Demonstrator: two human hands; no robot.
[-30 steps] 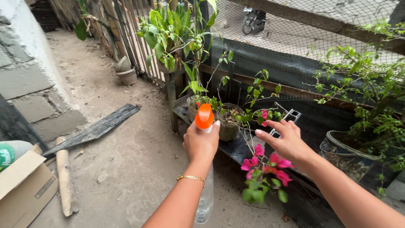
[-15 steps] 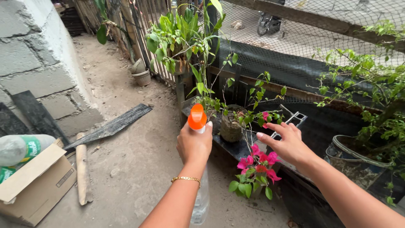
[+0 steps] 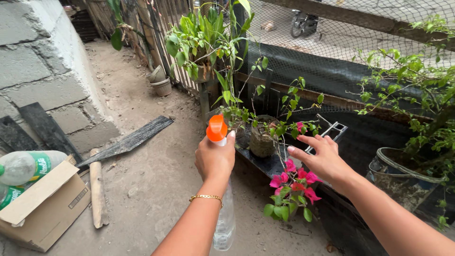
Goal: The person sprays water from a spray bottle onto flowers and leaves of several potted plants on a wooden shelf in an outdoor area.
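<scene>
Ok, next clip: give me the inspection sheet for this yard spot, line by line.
Surface: bare dirt ground.
Job's things: clear spray bottle with orange nozzle; pink-flowered plant; potted plant on a dark shelf.
Clutter: cardboard box, plastic bottles, dark plank, wooden stick, empty pots.
Grippers: left hand grips the bottle; right hand open beside the stems.
Cables: nothing seen.
Surroundings: block wall, mesh fence, bucket.
</scene>
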